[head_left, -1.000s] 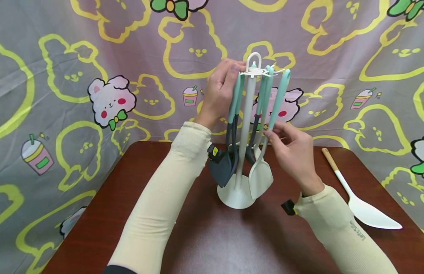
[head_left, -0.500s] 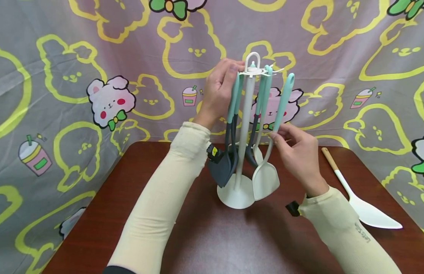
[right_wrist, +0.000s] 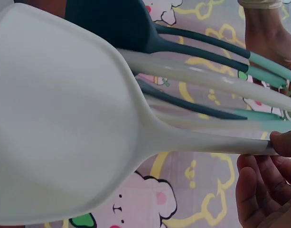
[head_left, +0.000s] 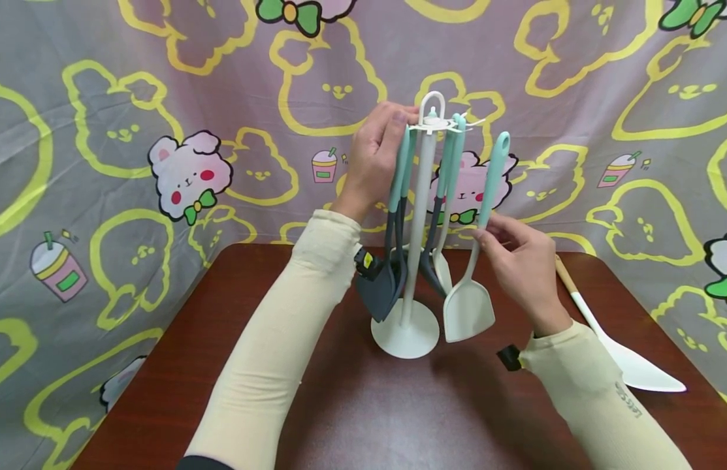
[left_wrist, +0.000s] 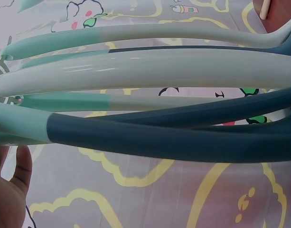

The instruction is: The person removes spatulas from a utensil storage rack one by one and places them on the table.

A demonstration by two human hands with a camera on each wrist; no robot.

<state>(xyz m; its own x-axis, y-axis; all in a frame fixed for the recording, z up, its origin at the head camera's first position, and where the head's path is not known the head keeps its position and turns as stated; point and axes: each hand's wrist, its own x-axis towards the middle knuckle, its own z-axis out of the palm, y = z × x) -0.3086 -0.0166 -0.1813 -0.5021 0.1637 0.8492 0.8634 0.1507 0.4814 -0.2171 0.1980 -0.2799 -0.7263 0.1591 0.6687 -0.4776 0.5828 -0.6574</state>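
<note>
A white utensil rack [head_left: 418, 228] stands upright on the table, with several mint-handled utensils hanging from its top ring. My left hand [head_left: 375, 156] grips the rack at that ring, its fingers partly hidden behind it. Between my right thumb and fingers is a white spatula [head_left: 469, 313] with a mint handle, pinched just below the handle by my right hand [head_left: 523, 264]. The spatula's top end stands apart from the hooks, right of the rack, blade down. Its broad white blade [right_wrist: 64, 118] fills much of the right wrist view. Dark-headed utensils [head_left: 377, 290] hang left of the pole.
A large white turner [head_left: 639, 365] with a wooden handle lies at the right side of the dark red-brown table [head_left: 245, 313]. A patterned cloth [head_left: 251, 98] hangs behind and at both sides.
My right hand has moved right and slightly down with the spatula, whose top has come away from the rack's hooks. The left hand stays at the rack's top.
</note>
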